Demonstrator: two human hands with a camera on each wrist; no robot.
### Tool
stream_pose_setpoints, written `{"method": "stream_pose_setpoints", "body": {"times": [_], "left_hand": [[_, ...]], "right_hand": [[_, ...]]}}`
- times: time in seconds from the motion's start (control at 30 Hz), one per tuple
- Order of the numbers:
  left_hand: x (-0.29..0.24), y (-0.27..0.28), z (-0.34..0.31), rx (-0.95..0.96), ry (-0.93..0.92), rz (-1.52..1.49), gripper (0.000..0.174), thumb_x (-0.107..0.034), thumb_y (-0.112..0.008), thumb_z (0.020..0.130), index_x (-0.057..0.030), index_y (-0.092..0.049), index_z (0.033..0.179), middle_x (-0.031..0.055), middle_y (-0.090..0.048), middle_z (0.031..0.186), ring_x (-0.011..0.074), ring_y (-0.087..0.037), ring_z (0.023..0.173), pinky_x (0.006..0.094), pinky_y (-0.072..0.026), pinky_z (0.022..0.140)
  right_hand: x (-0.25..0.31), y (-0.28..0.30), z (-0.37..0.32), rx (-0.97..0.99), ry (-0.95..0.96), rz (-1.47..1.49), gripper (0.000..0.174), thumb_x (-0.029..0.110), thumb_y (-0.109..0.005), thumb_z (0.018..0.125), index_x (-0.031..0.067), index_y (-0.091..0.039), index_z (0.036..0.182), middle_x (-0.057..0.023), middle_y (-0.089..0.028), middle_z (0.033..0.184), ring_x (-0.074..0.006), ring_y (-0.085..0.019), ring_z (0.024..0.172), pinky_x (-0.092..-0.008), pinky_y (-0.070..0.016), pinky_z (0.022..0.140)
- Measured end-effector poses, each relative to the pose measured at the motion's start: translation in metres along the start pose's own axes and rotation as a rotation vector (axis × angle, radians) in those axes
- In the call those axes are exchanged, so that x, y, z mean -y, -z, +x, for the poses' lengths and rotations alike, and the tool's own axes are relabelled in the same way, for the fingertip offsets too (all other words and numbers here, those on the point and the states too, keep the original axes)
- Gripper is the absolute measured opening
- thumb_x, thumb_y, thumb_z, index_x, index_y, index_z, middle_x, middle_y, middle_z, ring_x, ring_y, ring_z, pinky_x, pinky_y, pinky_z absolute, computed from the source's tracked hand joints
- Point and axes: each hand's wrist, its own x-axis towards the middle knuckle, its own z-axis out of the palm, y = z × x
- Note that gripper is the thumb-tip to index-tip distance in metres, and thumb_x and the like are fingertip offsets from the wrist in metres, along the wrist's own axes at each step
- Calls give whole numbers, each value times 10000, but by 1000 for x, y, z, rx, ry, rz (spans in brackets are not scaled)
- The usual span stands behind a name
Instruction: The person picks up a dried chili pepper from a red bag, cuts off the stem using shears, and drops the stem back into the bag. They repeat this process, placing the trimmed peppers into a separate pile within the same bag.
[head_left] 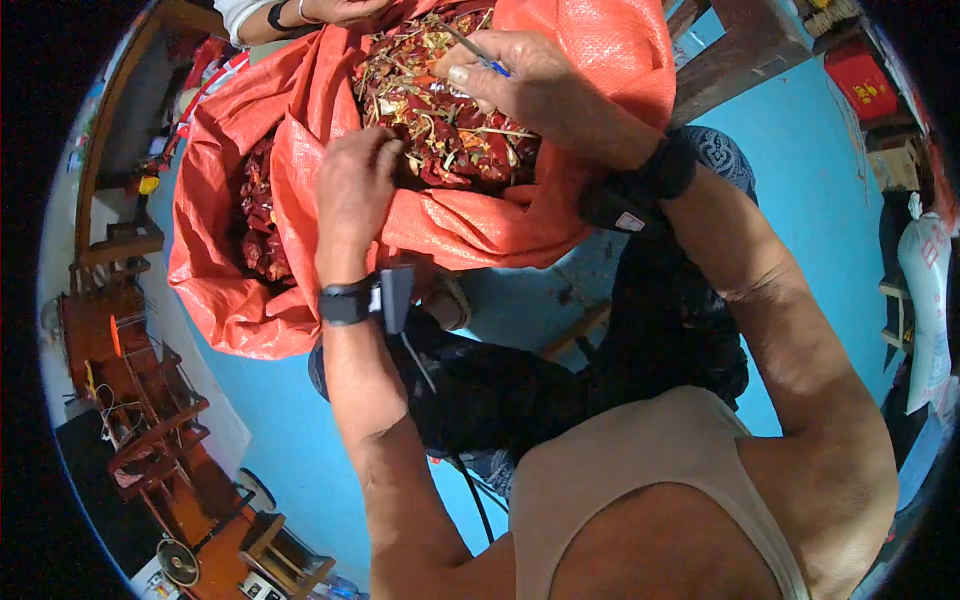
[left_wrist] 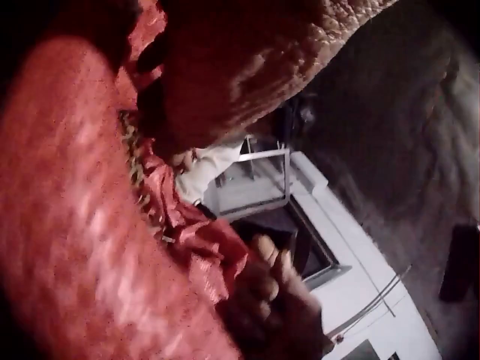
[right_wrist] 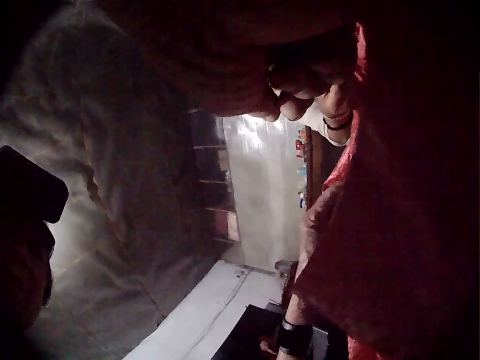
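Note:
A red woven sack (head_left: 470, 225) stands before me, its top rolled down around dried red chilies (head_left: 480, 150) mixed with pale stems and bits. My right hand (head_left: 530, 85) is over the far side of the chilies, gripping a slim grey blade-like tool (head_left: 465, 42) with a blue part (head_left: 497, 68). At the sack's left inner edge, my left hand (head_left: 355, 175) has its fingers bent down beside the chilies; their undersides are hidden, and I cannot tell whether they hold anything. In the left wrist view, red sack cloth (left_wrist: 90, 217) fills the left side.
Another open red sack section (head_left: 215, 215) with darker chilies (head_left: 265, 225) lies to the left. Across the sack is another person's hand (head_left: 340, 10) with a white sleeve. Wooden furniture (head_left: 140, 400) lines the left, a wooden table (head_left: 745, 50) the upper right, and a white bag (head_left: 925, 300) the right.

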Motion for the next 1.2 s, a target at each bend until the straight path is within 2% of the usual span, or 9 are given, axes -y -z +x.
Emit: {"method": "stream_pose_setpoints", "body": {"times": [0.1, 0.3, 0.37, 0.5, 0.77, 0.83, 0.97, 1.03, 1.2], "left_hand": [[-3, -12, -1, 108, -2, 151, 147, -133, -604, 759, -23, -624, 855, 141, -591, 839, 312, -549, 854, 408, -451, 724], [5, -4, -1, 63, 210, -155, 150, -179, -598, 789, -46, -639, 847, 164, -610, 850, 315, -586, 792, 359, -462, 694], [9, 1, -3, 3, 196, -254, 165, -175, -599, 809, -31, -644, 875, 125, -640, 841, 231, -609, 744, 293, -457, 675], [11, 5, -3, -40, 452, -694, 177, -138, -593, 828, 9, -632, 919, 2, -609, 792, 73, -524, 748, 217, -427, 680], [12, -4, -4, -32, 248, -548, 163, -158, -604, 809, -11, -629, 875, 94, -633, 798, 143, -585, 715, 265, -454, 660], [-11, 3, -1, 355, 301, -309, 185, -189, -617, 815, -6, -608, 841, 42, -602, 773, 82, -528, 717, 230, -435, 656], [-23, -22, -1, 109, -12, 138, 230, -257, -650, 747, -30, -614, 754, 157, -609, 745, 316, -578, 672, 380, -450, 612], [-20, -25, 2, 176, 5, 198, 174, -183, -612, 777, -12, -616, 809, 155, -620, 794, 262, -607, 722, 333, -461, 649], [1, -3, 5, 144, 320, -659, 112, -113, -570, 824, -12, -618, 833, 4, -595, 734, 83, -526, 681, 230, -421, 630]], "right_hand": [[-9, -5, 6, -170, 197, -38, 267, 290, -508, 816, 47, -494, 707, -69, -474, 549, -172, -473, 514, -330, -380, 514], [-4, 4, 2, -150, 138, 59, 271, 294, -508, 822, 43, -508, 720, -73, -484, 552, -183, -494, 517, -335, -390, 503], [4, 11, 0, -24, 10, -75, 282, 236, -494, 892, -1, -594, 1008, -39, -580, 762, -86, -518, 699, -244, -420, 605], [0, 4, -1, -36, -39, 13, 280, 240, -498, 890, 0, -594, 997, -28, -568, 733, -87, -508, 666, -245, -412, 585], [0, -1, -1, -110, 32, 92, 230, 253, -522, 829, 62, -505, 702, -41, -485, 563, -135, -482, 533, -301, -396, 517], [-3, -3, 1, -109, 60, 66, 229, 253, -524, 825, 62, -507, 702, -55, -483, 564, -149, -482, 535, -303, -396, 521], [0, 2, 0, -5, 36, -76, 263, 248, -503, 894, 11, -599, 957, 0, -520, 672, -70, -476, 622, -234, -394, 549], [-13, -1, 2, -38, 184, -141, 266, 251, -504, 893, 11, -600, 958, -4, -529, 679, -72, -482, 628, -236, -400, 555], [-6, 7, -2, -69, 212, -229, 286, 265, -503, 890, 4, -599, 959, -17, -562, 710, -77, -504, 651, -243, -417, 577]]}}
